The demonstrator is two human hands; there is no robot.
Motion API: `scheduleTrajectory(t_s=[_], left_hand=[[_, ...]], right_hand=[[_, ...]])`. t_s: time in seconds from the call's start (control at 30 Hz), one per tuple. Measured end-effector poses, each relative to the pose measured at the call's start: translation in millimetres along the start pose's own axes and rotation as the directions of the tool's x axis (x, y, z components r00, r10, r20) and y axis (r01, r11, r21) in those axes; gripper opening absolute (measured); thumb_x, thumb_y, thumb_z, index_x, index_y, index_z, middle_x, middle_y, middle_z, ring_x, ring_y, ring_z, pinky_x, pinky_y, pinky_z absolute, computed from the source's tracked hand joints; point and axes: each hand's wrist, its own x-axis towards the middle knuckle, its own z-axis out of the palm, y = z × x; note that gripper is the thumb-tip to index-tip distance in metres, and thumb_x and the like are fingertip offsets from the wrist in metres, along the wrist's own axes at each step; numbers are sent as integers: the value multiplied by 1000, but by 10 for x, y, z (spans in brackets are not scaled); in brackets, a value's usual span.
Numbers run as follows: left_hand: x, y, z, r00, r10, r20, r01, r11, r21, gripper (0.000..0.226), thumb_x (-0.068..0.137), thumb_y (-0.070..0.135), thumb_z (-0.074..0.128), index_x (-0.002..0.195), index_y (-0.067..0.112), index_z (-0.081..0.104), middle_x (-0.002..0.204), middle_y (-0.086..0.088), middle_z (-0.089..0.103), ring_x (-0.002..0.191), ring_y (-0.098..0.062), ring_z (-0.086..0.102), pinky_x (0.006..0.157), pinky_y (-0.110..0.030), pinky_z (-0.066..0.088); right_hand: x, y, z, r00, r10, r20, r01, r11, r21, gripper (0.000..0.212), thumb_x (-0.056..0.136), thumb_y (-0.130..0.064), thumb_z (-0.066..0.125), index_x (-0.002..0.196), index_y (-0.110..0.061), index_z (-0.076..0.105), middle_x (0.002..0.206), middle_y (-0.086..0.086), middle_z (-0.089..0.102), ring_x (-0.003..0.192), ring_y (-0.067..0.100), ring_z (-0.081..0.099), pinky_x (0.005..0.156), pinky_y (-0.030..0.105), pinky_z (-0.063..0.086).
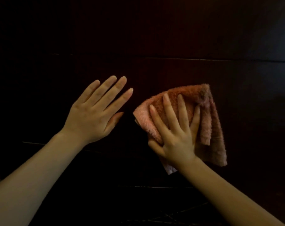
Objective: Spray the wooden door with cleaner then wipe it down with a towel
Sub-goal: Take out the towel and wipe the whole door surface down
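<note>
The pink towel (184,111) lies bunched against the dark wooden door (171,38), right of centre in the view, one folded end hanging down past the wrist; the right hand (176,134) presses it flat, fingers straight and spread over the pile, thumb at its lower left edge. The left hand (92,111) is just beside the towel, apart from it, fingers straight and held together; whether the palm touches the wood cannot be told.
</note>
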Motion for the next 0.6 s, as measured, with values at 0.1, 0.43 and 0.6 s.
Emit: scheduleTrajectory(t_s=[0.1, 0.43, 0.6], left_hand=[[-13, 50, 2, 999, -51, -12, 51, 999, -8, 50, 100, 33, 28, 146, 15, 21, 151, -9, 21, 143, -19, 9, 116, -37, 8], [1, 53, -30, 998, -67, -10, 66, 995, -76, 48, 98, 30, 32, 144, 16, 28, 150, -6, 24, 139, -24, 24, 115, -38, 13], [-79, 230, -224, 918, -396, -18, 345, 819, -459, 43, 95, 16, 38, 138, 10, 37, 145, -3, 37, 137, -16, 31, 113, -31, 27]], right_hand=[[-120, -179, 104, 1000, -12, 29, 12, 1000, 2, 56, 94, -51, 25, 143, -23, 28, 154, 4, 15, 144, 29, -3, 109, 60, -4], [-364, -446, 142, 910, -401, 108, 367, 898, 242, 47, 96, -38, 32, 134, -13, 44, 151, 9, 28, 145, 27, 10, 117, 44, -3], [-134, -18, 87, 784, -581, 218, 556, 814, 168, 54, 97, -46, 17, 141, -18, 33, 157, 6, 14, 145, 24, 6, 115, 47, -7]])
